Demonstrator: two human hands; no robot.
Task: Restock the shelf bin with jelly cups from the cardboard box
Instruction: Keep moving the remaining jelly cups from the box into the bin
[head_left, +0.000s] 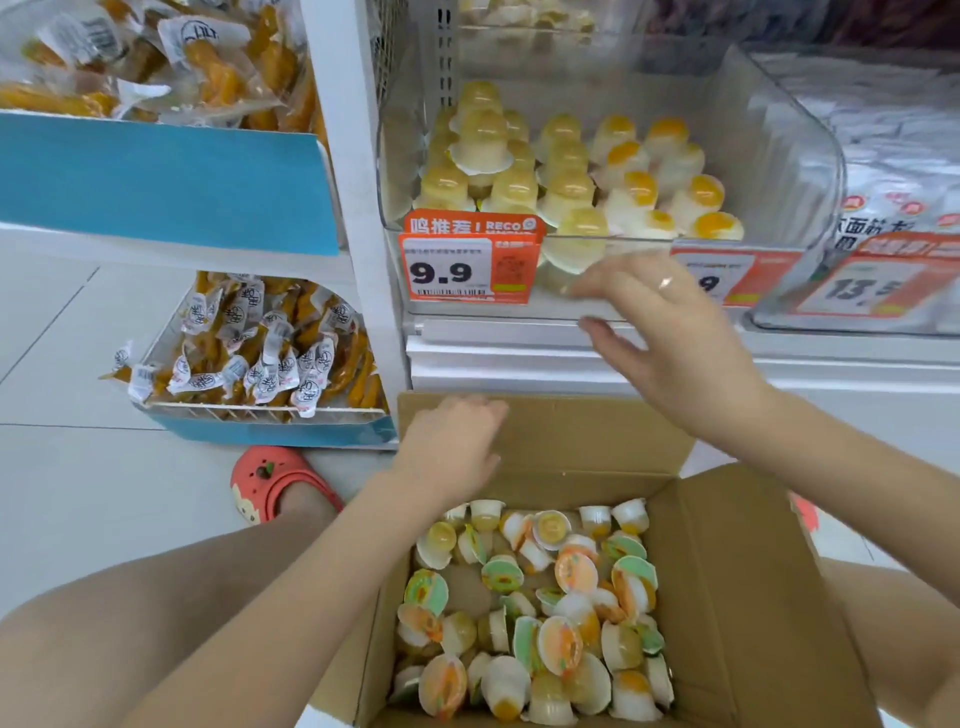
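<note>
- Right hand (670, 332) was raised at the front lip of the clear shelf bin (810, 171), fingers spread and loose, nothing visibly pinched; a ring showed on one finger.
- Left hand (452, 441) rested palm down on the far flap of the cardboard box (727, 571), fingers lightly curled over the flap edge, holding no cup that I could see (underside hidden).
- Jelly cups in the box (535, 618) lay loose in a jumble below both hands, toward the person, lids facing every way, so no common long axis.
- Stocked jelly cups (571, 171) sat in the bin in rough rows, domes up, paler ones on the left, orange-centred ones on the right; bin looked partly filled with room toward the front.
- Price tag reading 9.9 (449, 270) hung on the bin front, just left of the right hand.
- Judged next move: a reach down into the box. Left hand was nearer the cups (directly above their far edge); right hand was well above and beyond them, at the bin.
- Red clog (270, 483) on the floor left of the box.
</note>
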